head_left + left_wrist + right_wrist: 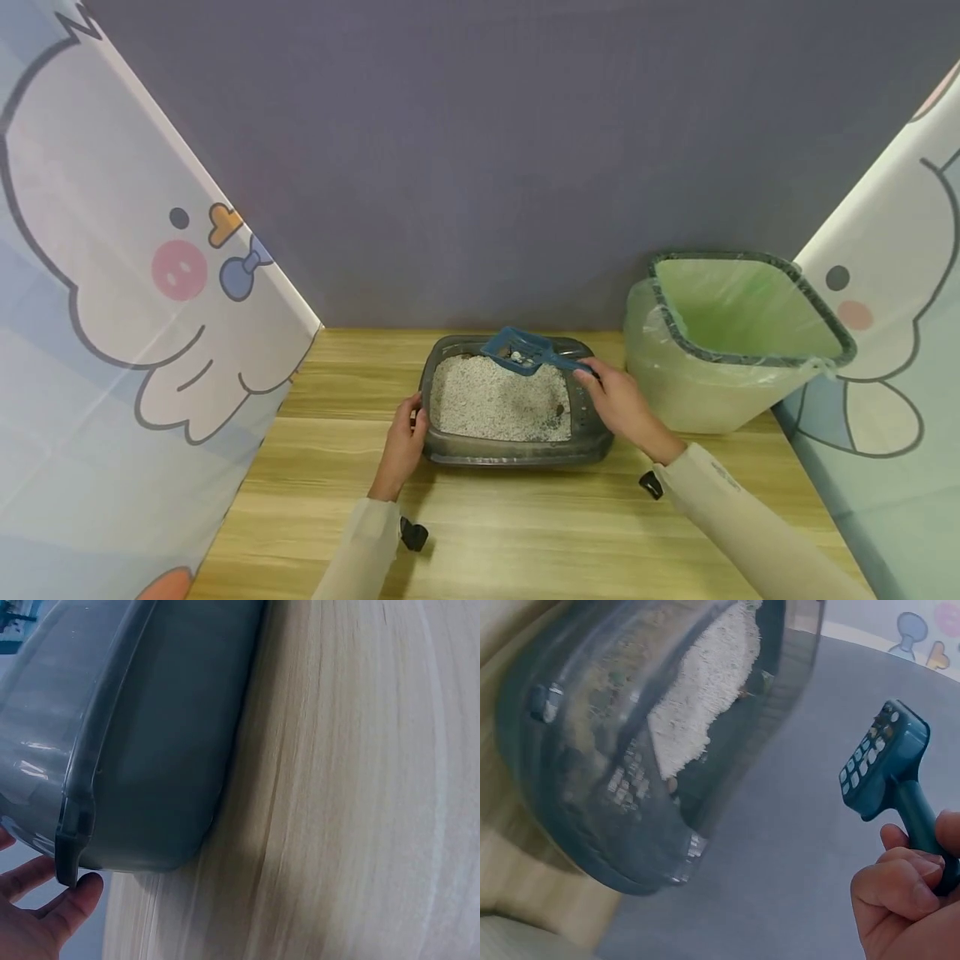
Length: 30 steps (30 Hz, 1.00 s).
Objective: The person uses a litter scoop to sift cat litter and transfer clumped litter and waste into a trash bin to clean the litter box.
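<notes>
A grey litter box (517,454) holding pale granular litter (487,400) sits on the wooden table. My left hand (402,442) grips its left rim; in the left wrist view the thumb and fingers (75,904) lie on either side of the rim's end. My right hand (622,408) holds a blue slotted litter scoop (553,357) by its handle, fingers curled round it. The scoop is above the back part of the box, with small light and dark bits in its basket. One dark clump (559,410) lies on the litter near the right side.
To the right stands a bin (690,400) with a dark rim and a translucent liner bag. A grey wall (465,167) rises behind the table (322,467). Panels with cartoon prints flank both sides. Black straps show near both cuffs.
</notes>
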Each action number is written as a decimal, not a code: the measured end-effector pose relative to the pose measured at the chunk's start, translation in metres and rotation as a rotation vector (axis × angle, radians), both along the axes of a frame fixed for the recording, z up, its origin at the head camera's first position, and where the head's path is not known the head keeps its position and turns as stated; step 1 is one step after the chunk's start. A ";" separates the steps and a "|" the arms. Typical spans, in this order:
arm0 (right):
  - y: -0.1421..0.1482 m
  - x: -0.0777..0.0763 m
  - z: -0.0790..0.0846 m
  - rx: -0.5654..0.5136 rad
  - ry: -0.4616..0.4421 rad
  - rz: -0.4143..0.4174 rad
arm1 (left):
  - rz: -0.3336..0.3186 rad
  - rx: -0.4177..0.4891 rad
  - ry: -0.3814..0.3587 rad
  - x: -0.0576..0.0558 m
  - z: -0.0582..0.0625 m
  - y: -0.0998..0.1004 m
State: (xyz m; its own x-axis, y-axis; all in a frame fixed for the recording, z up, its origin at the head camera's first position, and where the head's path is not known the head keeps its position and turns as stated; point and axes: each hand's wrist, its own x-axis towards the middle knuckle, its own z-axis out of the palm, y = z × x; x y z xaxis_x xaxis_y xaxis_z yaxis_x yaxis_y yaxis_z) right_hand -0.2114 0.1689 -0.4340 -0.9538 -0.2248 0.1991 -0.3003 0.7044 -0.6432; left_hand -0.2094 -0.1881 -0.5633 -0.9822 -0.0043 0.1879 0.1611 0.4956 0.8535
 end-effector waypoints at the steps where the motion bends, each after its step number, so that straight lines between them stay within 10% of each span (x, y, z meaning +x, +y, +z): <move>1: 0.001 0.001 0.004 -0.004 0.009 -0.004 | -0.001 0.001 0.004 0.000 0.000 0.000; 16: 0.066 0.019 0.093 0.038 0.274 -0.161 | 0.022 0.048 0.031 0.000 -0.004 0.000; 30: 0.175 0.049 0.113 0.150 0.260 -0.563 | 0.021 0.059 0.019 -0.002 -0.006 -0.002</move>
State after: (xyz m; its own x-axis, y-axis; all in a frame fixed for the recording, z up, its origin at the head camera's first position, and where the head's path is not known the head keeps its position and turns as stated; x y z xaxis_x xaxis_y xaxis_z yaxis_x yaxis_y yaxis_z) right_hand -0.1624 0.3437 -0.3213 -0.8587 0.2539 0.4451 0.0095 0.8763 -0.4816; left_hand -0.2110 -0.1900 -0.5695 -0.9780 -0.0366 0.2054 0.1677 0.4476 0.8783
